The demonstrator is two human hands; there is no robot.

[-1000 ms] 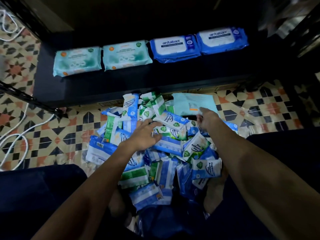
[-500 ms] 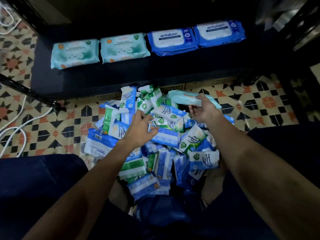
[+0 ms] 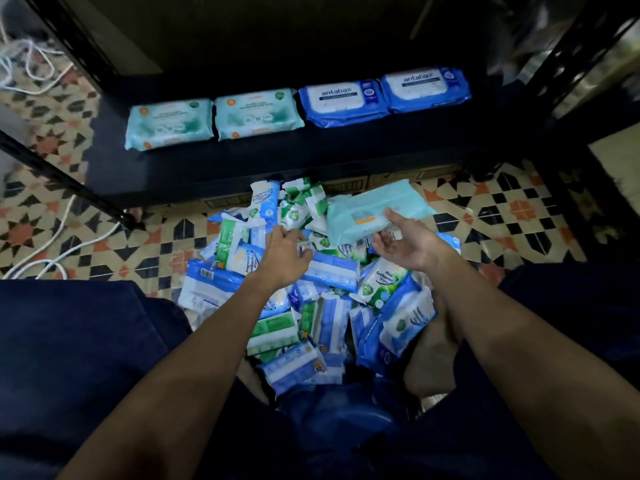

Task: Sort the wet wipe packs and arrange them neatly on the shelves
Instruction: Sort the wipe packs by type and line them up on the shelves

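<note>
the right hand holds a pale teal pack from below, thumb pressed on its near edge and fingers curled under it, lifted just above the pile of small packs at the 1 o'clock side of the heap. the left hand rests palm down on the pile near its middle, fingers bent and spread over a small blue pack; whether they pinch anything cannot be told.

the dark shelf lies at 12 o'clock beyond the pile, its front edge just behind the farthest small packs. along its back stand four big packs in a row, touching side by side: two teal packs to the left, two blue packs to the right. the whole front strip of the shelf is bare, and so is the stretch left of the teal ones.

a black shelf post slants across at 10 o'clock, and another upright stands at 2 o'clock. white cables loop over the patterned tile floor at 9 o'clock. dark blue trouser legs flank the pile at 7 and 4 o'clock, with a bare foot tucked against the heap's right edge.
</note>
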